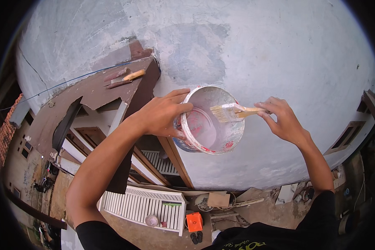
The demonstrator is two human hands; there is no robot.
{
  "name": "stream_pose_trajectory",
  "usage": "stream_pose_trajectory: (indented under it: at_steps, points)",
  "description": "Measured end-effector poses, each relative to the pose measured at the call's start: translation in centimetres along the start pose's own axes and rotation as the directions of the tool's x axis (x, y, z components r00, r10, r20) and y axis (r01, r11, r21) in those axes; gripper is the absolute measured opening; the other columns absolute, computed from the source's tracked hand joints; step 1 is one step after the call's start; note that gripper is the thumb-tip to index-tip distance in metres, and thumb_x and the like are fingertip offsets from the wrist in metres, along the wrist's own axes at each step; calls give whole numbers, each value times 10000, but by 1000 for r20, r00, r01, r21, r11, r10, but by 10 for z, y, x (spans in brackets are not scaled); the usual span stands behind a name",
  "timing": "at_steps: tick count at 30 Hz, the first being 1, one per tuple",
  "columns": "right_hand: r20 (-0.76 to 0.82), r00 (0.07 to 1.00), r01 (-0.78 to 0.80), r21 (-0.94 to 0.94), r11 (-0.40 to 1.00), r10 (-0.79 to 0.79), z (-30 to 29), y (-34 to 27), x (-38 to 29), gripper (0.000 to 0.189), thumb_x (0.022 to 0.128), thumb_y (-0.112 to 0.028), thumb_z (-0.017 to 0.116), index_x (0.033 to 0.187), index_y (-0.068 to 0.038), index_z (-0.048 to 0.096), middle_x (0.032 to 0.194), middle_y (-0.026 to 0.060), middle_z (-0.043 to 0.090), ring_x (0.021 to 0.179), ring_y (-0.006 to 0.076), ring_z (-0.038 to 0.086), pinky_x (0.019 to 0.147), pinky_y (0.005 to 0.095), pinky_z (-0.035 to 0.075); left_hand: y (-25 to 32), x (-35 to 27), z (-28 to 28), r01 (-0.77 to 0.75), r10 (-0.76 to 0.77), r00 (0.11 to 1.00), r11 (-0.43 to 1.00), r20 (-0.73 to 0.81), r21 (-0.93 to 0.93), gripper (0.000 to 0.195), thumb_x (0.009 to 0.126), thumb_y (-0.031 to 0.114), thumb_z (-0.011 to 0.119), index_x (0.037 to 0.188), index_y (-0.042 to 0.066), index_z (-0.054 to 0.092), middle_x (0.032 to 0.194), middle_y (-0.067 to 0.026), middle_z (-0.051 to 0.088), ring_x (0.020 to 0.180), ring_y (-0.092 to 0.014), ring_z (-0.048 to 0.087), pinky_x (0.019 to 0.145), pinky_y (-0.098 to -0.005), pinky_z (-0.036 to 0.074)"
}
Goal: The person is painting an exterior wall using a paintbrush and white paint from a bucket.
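Observation:
My left hand (pixel 162 114) grips the near-left rim of a plastic paint bucket (pixel 234 137), thumb over the edge. The bucket leans so that I look into it; pale paint (pixel 206 132) lies at its bottom and smears coat the inner wall. Pinched by the handle in my right hand (pixel 279 117) is a flat paintbrush (pixel 222 112), its pale bristles over the bucket's mouth. Behind the bucket rises a plastered wall (pixel 284 72) in pale blue-grey, with a darker patch (pixel 197 56) above the rim.
On a brown, broken-edged canopy (pixel 93 81) to the left lies a wooden-handled hand tool (pixel 134 75). A blue cable (pixel 81 75) runs along the wall there. Far below are a white slatted bench (pixel 134 206), an orange object (pixel 194 222) and black sandals (pixel 196 237).

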State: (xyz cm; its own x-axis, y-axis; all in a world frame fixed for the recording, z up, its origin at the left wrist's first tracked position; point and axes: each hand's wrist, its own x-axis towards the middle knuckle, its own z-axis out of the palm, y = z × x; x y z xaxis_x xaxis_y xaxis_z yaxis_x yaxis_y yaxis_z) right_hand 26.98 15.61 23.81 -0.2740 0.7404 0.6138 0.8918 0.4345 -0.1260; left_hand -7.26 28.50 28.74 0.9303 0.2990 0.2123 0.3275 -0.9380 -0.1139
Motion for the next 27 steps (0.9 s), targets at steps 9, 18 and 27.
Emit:
stream_pose_trajectory:
  at_steps: [9,18,27]
  points:
    - [303,951,-3,-211,978,68,-13,-17,21,177,955,-134,635,1090,-22,617,951,129,674,852,293,634,762,412,486,-3,-1,3,11,-10,1000,999,17,-38,524,641,310,891,991,70,583,1340,-160,570,1425,-374,381,956,-506,512]
    - [201,974,-116,58,992,102,-25,-9,41,202,966,-147,595,1119,-17,619,916,153,687,802,271,638,753,383,501,-8,-2,5,77,-77,996,997,53,7,710,652,462,875,1180,66,612,1280,-169,610,1383,-384,434,948,-510,523]
    - [139,968,-245,337,909,209,-31,-3,99,251,974,-221,615,1169,-64,632,809,60,648,714,108,522,681,282,430,-8,-2,12,214,-211,971,977,108,-12,647,688,519,843,1078,66,595,1213,-152,630,1370,-367,451,909,-549,527]
